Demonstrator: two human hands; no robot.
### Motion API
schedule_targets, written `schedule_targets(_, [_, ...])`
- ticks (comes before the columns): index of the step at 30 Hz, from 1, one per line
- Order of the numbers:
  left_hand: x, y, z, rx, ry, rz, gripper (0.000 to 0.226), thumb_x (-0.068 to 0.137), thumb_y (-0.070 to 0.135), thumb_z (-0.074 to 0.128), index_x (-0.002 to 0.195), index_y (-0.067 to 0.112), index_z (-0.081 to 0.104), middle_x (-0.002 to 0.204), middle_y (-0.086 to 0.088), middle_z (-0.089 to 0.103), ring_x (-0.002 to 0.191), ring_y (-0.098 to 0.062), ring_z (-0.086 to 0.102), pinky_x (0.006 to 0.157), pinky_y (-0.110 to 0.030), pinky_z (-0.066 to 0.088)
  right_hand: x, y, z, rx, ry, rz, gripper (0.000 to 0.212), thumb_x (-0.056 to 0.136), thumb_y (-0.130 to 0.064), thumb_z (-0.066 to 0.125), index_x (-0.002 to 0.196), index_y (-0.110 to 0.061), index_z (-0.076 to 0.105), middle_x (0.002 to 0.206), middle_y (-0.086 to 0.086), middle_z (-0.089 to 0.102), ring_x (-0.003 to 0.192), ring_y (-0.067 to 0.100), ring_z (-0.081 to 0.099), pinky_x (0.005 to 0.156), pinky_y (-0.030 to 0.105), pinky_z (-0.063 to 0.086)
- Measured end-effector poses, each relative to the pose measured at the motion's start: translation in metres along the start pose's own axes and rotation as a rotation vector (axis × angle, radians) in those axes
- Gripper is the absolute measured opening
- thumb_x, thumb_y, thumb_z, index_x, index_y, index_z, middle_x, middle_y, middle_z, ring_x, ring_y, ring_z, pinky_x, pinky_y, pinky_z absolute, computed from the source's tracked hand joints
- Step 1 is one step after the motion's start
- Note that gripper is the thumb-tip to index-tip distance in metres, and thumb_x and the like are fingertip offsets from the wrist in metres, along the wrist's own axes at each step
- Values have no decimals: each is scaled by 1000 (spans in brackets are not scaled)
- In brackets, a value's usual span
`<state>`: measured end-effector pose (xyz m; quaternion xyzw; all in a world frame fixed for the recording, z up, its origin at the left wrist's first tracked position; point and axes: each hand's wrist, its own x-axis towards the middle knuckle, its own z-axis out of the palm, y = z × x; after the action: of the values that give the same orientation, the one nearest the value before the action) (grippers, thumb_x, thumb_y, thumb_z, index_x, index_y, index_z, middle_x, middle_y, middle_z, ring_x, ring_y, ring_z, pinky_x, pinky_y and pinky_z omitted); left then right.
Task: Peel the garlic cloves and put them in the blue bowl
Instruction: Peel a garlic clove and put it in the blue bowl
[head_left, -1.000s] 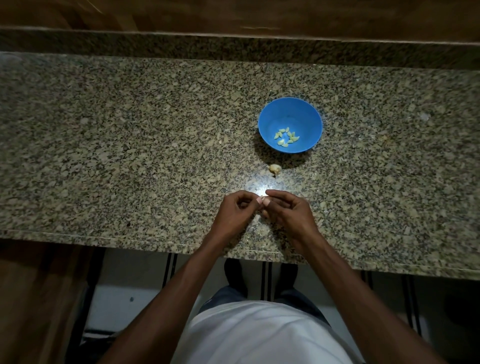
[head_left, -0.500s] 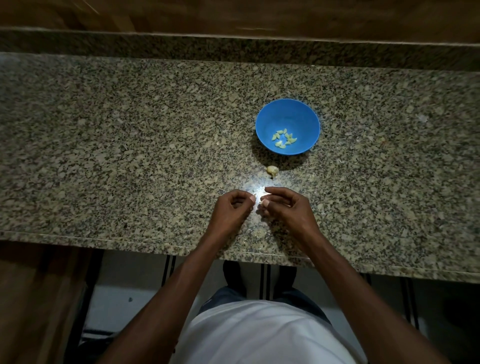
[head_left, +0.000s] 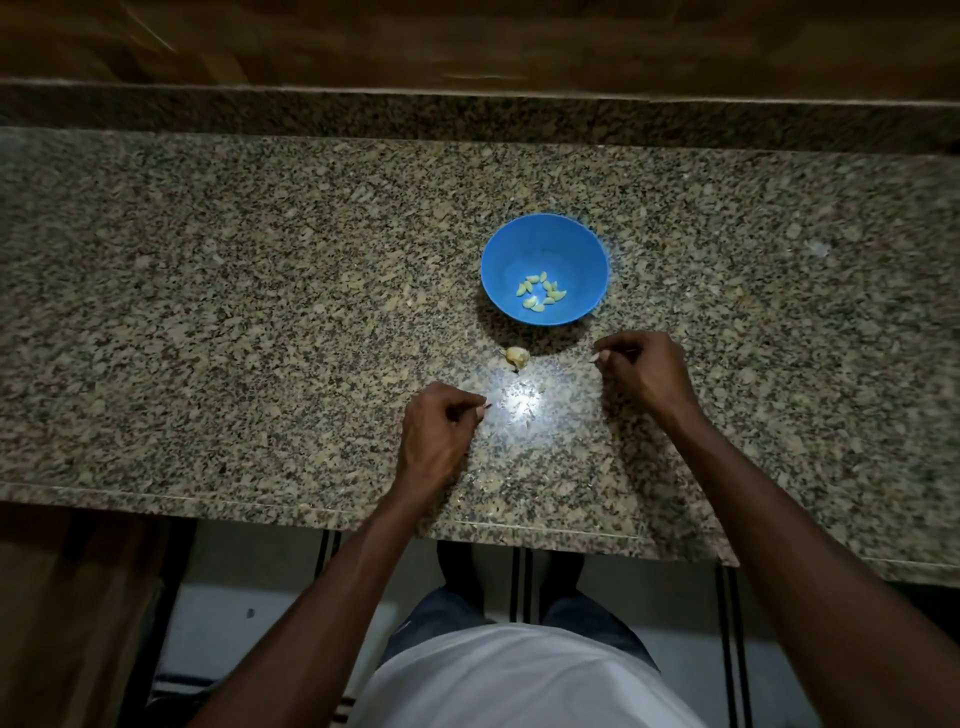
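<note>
Both hands hover over the speckled granite counter (head_left: 260, 322) with curled fingers, well apart from each other. Left hand (head_left: 441, 436) sits near the front edge, its grip narrow, thumb and forefinger pinched together on something small and pale at the fingertips; it is too small to tell whether that is a clove or a scrap of skin. Right hand (head_left: 644, 379) is farther forward and to the right, just below the blue bowl (head_left: 519, 244), and its grip is also narrow, with the fingertips pinching a small pale bit that points toward the bowl; what that bit is cannot be told either. Between the two hands lies a bright glare spot on the stone. One unpeeled garlic clove (head_left: 517, 356) rests on the counter just in front of the bowl, inside the bowl's shadow, apart from both hands. Inside the bowl, a cluster of peeled cloves (head_left: 540, 292) lies on the bottom, pale yellow-green and roughly arranged in a ring. A raised granite backsplash (head_left: 467, 114) runs along the far side of the counter, with a wooden surface (head_left: 467, 41) above it. Below the counter's front edge, the person's white shirt (head_left: 519, 680) and dark trousers show over a light floor (head_left: 260, 597) with dark stripes.
</note>
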<state>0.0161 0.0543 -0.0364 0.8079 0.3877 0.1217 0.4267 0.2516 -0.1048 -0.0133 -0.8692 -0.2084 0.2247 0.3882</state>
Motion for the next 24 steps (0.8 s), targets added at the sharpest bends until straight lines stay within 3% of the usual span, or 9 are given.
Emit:
schedule_targets(3, [-2,2,1,52,10,27,18,94,17,74,111,16,82,100,-1,71,90,-13,69,78,-38,61,2,3,-3,-19,18,-26,17,92,-6,69,102,-11,82,93,3,79,81,8,74,77,17,56])
schedule_targets(6, [-9,5,-3,8,77,-62,21,91,30,80,107,16,82,97,4,77,87,-5,72,79,-31,63,-8,9,-9,30,104,-53,14,89,-8,73,99,-11,82,85,-3,77,74,-4,69,66,7,52])
schedule_targets(10, [-17,9,-4,-3,130,-112,31,89,44,81,103,17,83,91,7,79,81,0,73,75,-23,62,-25,15,-11,102,113,-14,11,87,-11,77,90,-20,82,84,-8,78,75,-1,72,74,23,58])
schedule_targets(13, [-15,8,-2,-9,98,-113,29,92,38,79,112,17,82,100,5,79,90,-2,73,81,-22,60,-34,19,-1,157,33,-9,10,89,-13,76,88,-21,81,82,-8,78,75,5,74,75,29,61])
schedule_targets(16, [-17,11,2,-9,90,-113,16,92,25,80,106,19,83,99,6,80,88,-1,74,81,-24,62,-40,20,10,206,-4,-21,13,94,-9,68,93,-14,80,79,-3,79,75,13,77,77,41,66])
schedule_targets(21, [-21,14,5,-80,52,-116,12,89,25,82,101,22,85,91,10,80,82,1,74,78,-26,63,-43,6,25,72,-114,-109,21,98,-6,63,109,-6,81,97,4,80,88,13,75,85,30,61])
schedule_targets(24, [-21,17,3,-102,20,-34,14,87,31,84,88,18,85,92,9,78,85,1,72,72,-19,59,-39,-4,42,-117,-160,-285,18,89,6,56,81,1,71,80,20,70,80,28,63,70,38,48])
